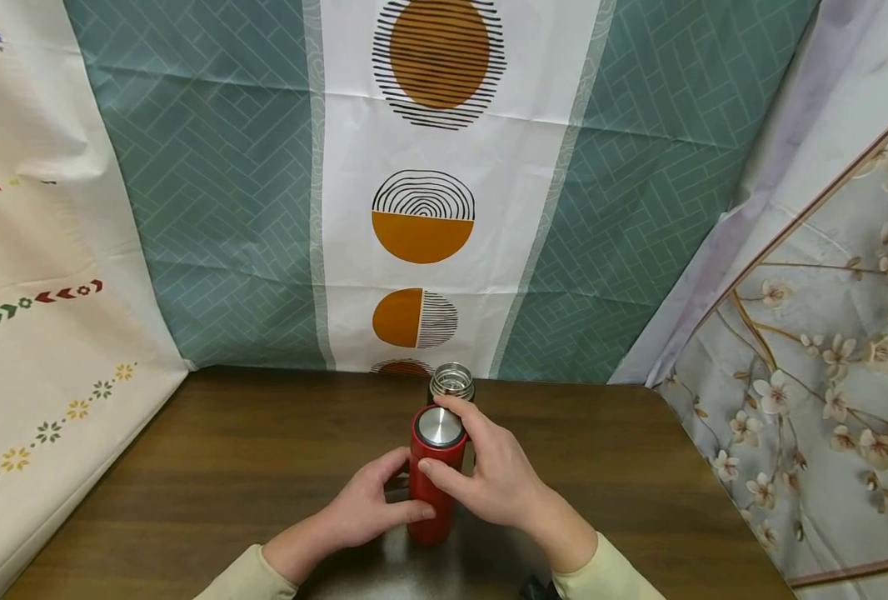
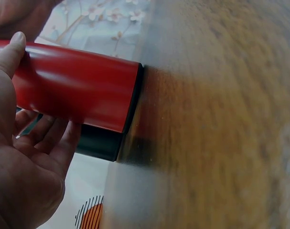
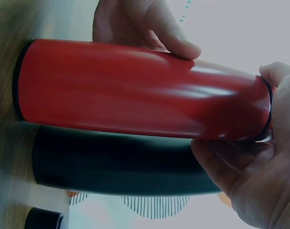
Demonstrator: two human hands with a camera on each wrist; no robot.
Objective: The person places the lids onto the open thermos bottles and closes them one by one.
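A red bottle with a silver-topped lid stands upright on the table. The left hand grips its body from the left, thumb in front and fingers behind, as the left wrist view shows. Around the top, at the lid's edge, the right hand curls its thumb and fingers. Right behind the red bottle stands a dark bottle, its metal mouth uncovered; in the right wrist view it lies alongside the red one. Whether the right fingertips touch the dark bottle, I cannot tell.
A small dark cylindrical object stands near the dark bottle's base in the right wrist view. The brown wooden table reaches back to a patterned curtain. Floral cloth hangs on the right, cream cloth on the left.
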